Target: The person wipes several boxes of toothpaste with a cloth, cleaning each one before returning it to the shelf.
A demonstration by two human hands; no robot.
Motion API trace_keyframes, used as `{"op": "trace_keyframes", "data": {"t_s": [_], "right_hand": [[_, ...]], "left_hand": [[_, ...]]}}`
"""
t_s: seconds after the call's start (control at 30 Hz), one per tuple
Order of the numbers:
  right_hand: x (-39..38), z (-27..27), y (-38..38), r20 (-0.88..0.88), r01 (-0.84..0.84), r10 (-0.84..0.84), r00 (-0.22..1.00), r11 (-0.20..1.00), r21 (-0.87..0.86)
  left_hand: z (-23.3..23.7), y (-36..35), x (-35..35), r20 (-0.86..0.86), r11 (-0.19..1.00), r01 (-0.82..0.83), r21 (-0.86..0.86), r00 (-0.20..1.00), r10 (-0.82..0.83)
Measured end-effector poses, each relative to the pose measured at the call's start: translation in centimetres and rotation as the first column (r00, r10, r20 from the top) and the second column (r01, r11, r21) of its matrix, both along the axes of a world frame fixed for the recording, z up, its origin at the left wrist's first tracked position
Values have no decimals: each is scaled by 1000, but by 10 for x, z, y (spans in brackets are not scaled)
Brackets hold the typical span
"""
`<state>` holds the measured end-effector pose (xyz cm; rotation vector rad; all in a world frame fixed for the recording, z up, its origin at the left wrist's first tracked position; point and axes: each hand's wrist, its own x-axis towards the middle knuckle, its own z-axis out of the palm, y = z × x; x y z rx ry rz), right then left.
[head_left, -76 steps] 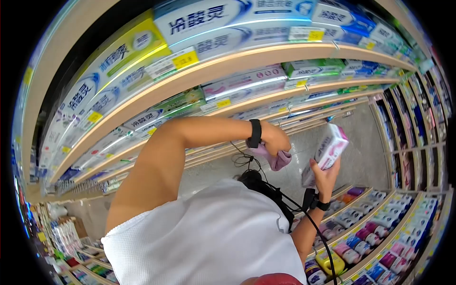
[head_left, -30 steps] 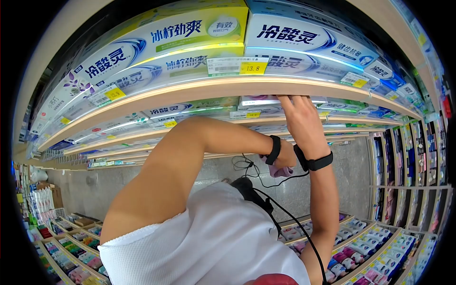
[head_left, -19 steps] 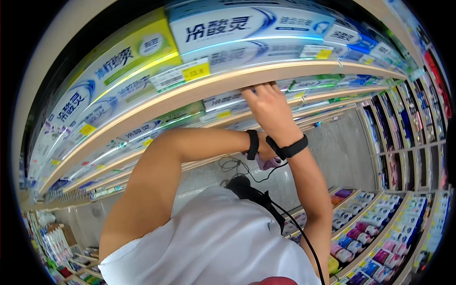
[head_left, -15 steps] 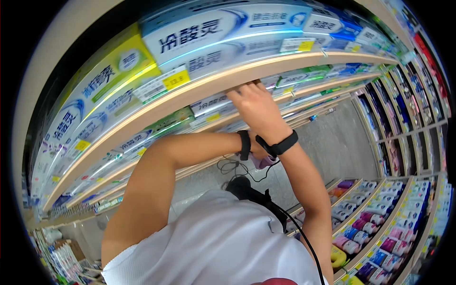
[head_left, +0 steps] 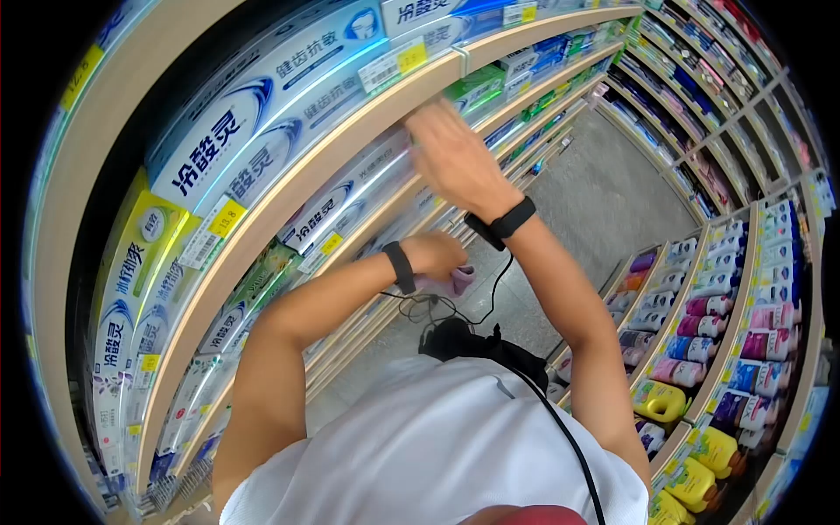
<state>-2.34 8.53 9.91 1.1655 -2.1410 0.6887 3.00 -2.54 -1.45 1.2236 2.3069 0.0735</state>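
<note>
A purple cloth (head_left: 457, 281) hangs from my left hand (head_left: 437, 255), which is closed around it below the shelf fronts. My right hand (head_left: 457, 159) reaches to the second shelf, its fingertips blurred and partly tucked under the wooden edge of the upper shelf (head_left: 350, 131). Just left of those fingers stand white toothpaste boxes (head_left: 328, 201) behind a clear front strip. Green boxes (head_left: 479, 92) are on the other side of the hand. Both wrists carry black bands.
Large blue toothpaste boxes (head_left: 254, 114) and a yellow-green one (head_left: 144, 245) fill the upper shelf. Black cable (head_left: 429, 306) dangles over the grey floor (head_left: 577, 192). Shelves of bottles (head_left: 700, 350) stand on the right, with more shelves at the back.
My left hand with the cloth has come out from behind my right wrist, now apart on its left. My right hand stays at the shelf edge while the view has turned.
</note>
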Motion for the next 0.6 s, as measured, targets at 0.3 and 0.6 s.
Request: {"op": "trace_keyframes", "data": {"t_s": [0.3, 0.6], "right_hand": [[-48, -22, 34, -129, 242, -230, 965, 966, 87], [-49, -19, 43, -246, 189, -194, 950, 981, -41]], "left_hand": [[-2, 5, -2, -32, 997, 67, -29, 997, -68], [-2, -4, -2, -6, 997, 70, 41, 998, -70]]}}
